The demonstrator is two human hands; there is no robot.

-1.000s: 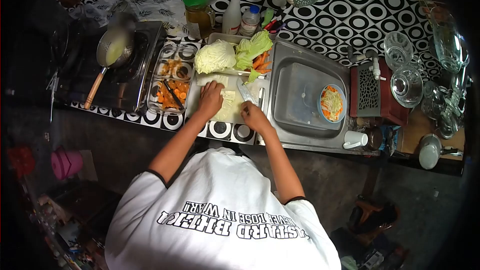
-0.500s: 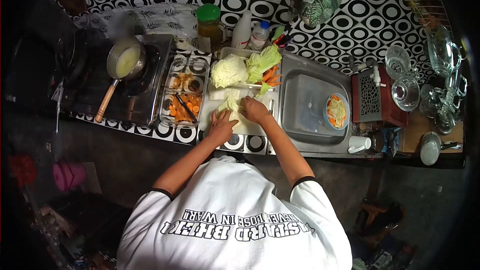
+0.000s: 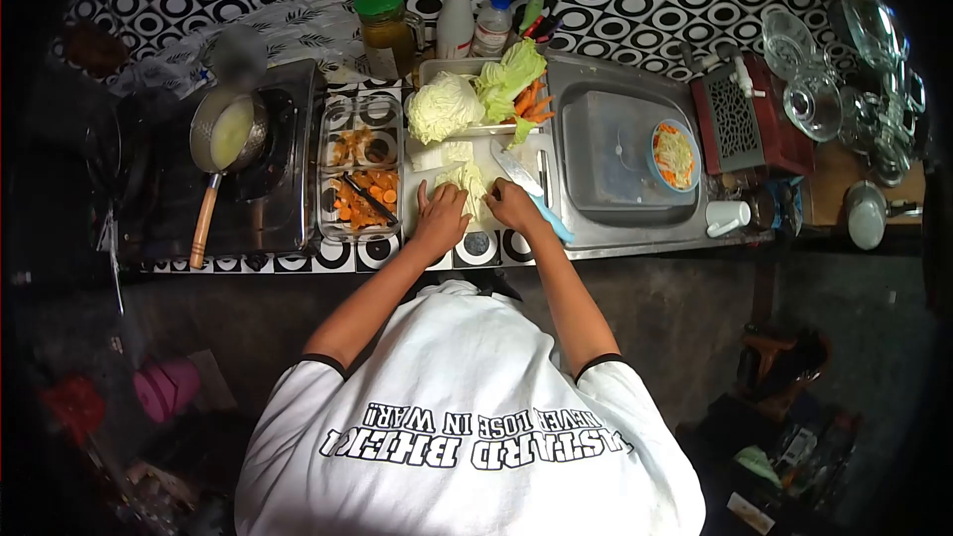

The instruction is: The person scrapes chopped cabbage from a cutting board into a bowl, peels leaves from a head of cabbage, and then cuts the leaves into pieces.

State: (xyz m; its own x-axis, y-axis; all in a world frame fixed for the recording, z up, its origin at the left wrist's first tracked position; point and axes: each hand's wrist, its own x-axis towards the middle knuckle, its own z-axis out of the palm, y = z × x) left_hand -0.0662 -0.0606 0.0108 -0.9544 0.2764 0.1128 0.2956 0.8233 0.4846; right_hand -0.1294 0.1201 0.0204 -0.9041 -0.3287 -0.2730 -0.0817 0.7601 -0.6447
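Pale green cabbage leaves (image 3: 465, 181) lie on a white cutting board (image 3: 427, 177) in front of me. My left hand (image 3: 441, 216) presses its bent fingers on the left side of the leaves, gripping them. At their right edge, the curled fingers of my right hand (image 3: 511, 206) hold the leaf. Just right of that hand rests a knife (image 3: 518, 172) with a light blue handle, partly hidden by my wrist. Behind the leaves is a white block (image 3: 443, 155). A cabbage head (image 3: 445, 107), loose green leaves (image 3: 513, 79) and carrots (image 3: 534, 102) fill a tray beyond the board.
To the left, a glass dish (image 3: 328, 223) holds cut carrots beside a stove (image 3: 283, 179) with a long-handled pan (image 3: 205, 149). On the right, a bowl of shredded vegetables (image 3: 675, 157) stands in the sink area (image 3: 576, 218). A green-lidded jar (image 3: 387, 35) and bottles stand behind.
The view has shifted, with the counter lower-edge higher in frame. My right hand has drawn back from the far side of the leaves to their right edge, and the blue-handled knife now shows.
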